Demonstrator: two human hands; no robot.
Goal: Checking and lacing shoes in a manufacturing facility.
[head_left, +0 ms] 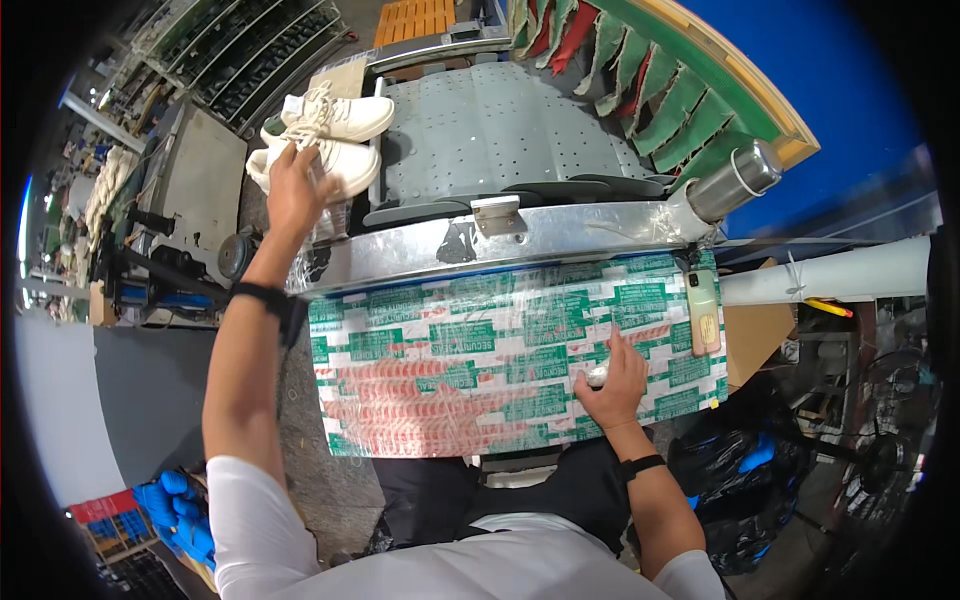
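Note:
A pair of cream-white lace-up shoes sits at the far left, at the corner of the grey conveyor. My left hand (293, 192) reaches over the nearer shoe (350, 168), its fingers closed at the laces and tongue. Behind it, touching, lies the other shoe (362, 118), toe pointing right. My right hand (620, 385) is low over the taped board, thumb and fingers around a small white object (597, 376) whose kind I cannot make out. The board (440, 350) is covered with green, white and red printed tape under a clear film.
A phone (703, 312) lies on the board's right end. Beyond the metal rail (400, 245) is a perforated grey conveyor (500, 130), with green and red flaps (650, 90) hanging at its right. A metal cylinder (737, 180) juts out there. Black bags (740, 470) lie at lower right.

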